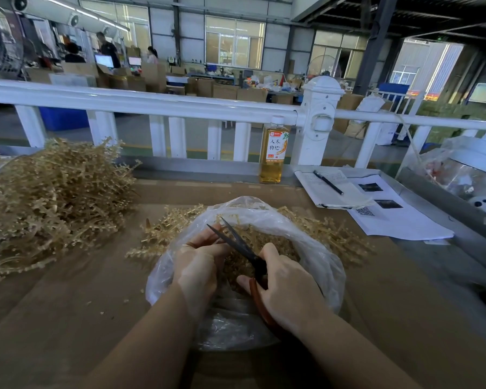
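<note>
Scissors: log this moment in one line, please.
right hand: grips scissors, blades open | left hand: pinches sprig at blades | below: plastic bag | far left: loose pile

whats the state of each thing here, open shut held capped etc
scissors, blades open, handles held by the right hand
right hand, curled round the scissors' handles
left hand, fingers curled by the blades, what it holds is hidden
plastic bag, mouth open, sprigs inside
bottle, upright, capped
notebook, open, pen lying on it
</note>
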`<state>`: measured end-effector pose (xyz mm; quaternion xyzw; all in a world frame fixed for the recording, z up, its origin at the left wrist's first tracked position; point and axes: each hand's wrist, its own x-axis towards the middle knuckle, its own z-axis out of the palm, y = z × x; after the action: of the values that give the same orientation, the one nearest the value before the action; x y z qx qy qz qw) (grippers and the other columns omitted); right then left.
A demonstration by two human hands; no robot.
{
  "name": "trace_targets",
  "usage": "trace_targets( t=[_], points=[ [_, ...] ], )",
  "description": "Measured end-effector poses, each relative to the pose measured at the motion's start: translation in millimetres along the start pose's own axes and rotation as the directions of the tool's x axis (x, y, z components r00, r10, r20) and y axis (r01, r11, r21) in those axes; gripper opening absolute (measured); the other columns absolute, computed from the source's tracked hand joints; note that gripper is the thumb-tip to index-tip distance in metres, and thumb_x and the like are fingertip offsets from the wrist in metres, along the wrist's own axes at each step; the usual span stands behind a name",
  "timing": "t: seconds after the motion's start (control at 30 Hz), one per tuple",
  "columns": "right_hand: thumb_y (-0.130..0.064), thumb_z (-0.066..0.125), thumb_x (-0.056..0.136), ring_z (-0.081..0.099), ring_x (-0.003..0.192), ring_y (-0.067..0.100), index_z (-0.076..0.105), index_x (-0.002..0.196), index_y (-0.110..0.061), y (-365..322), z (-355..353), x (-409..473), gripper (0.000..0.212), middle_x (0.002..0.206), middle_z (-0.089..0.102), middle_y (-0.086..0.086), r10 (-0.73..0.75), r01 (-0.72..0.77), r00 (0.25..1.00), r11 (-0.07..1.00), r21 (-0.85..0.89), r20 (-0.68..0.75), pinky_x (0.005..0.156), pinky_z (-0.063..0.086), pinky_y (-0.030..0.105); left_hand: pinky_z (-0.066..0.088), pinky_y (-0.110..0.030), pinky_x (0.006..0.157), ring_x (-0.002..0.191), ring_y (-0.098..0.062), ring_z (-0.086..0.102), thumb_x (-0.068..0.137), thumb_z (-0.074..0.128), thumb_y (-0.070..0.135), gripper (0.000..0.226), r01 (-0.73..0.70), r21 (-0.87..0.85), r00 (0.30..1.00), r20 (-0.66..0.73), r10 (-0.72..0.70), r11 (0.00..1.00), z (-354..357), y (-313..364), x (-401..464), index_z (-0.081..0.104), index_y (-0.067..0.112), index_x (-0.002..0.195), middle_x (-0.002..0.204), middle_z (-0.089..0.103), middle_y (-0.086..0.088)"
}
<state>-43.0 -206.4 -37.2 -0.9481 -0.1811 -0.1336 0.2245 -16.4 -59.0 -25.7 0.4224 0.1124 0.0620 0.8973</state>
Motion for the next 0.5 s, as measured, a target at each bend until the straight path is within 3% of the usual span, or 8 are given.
trace_targets(
  t=[0.27,0.5],
  points=[
    [-0.062,0.051,0.086,0.054,0.091,0.014,0.031,0.098,-0.031,-1.2,-3.9,-1.7,0.039,0.094,0.056,-0.005,0.011,-0.011,0.999,1.0,0.009,0.05,0.075,0.04,0.024,0.054,-0.021,0.05,0.062,-0.017,0.071,0.073,0.05,-0.027,0.037,0.03,-0.105,0.995,-0.092,-0.04,0.994,0.3,-0.4,5.7,0.065,0.003,0.089,0.069,0.073,-0.01],
    [-0.061,0.049,0.088,0.055,0.085,0.013,0.031,0.097,-0.032,-1.7,-4.0,2.1,0.035,0.09,0.055,-0.007,0.016,-0.018,0.998,1.0,0.018,0.064,0.069,0.039,0.023,0.053,-0.018,0.052,0.065,-0.015,0.072,0.071,0.052,-0.027,0.051,-0.035,0.01,0.999,0.002,0.035,0.999,-1.6,-5.3,5.6,0.076,0.016,0.058,0.067,0.073,-0.005]
  ],
)
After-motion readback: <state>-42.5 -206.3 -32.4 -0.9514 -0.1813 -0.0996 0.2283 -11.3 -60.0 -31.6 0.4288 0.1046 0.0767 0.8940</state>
